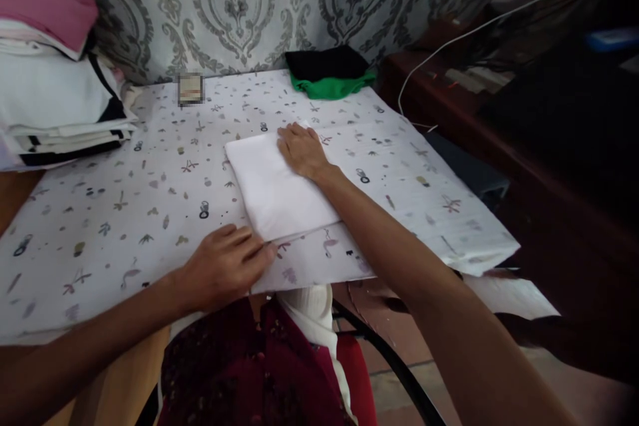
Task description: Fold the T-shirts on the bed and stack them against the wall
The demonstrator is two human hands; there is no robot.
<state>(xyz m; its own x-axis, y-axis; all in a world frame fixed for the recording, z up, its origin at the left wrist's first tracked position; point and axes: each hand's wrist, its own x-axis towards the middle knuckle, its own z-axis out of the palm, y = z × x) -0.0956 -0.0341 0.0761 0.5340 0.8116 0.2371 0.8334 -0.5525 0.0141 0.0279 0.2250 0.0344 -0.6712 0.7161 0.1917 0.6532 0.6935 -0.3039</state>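
Note:
A folded white cloth (282, 186) lies flat on the patterned table cover (164, 213). My left hand (227, 266) is at the cloth's near left corner, its fingers curled and its thumb close to them, pinching the edge there. Across the far right part of the cloth rests my right hand (302, 150), palm down, with the fingers stretched out flat.
Stacked folded clothes (54, 93), white with a pink piece on top, stand at the left. Black and green folded garments (327, 73) lie at the back beside the patterned curtain (279, 6). A small blurred square item (190, 89) sits nearby. A white cable (464, 33) hangs at right.

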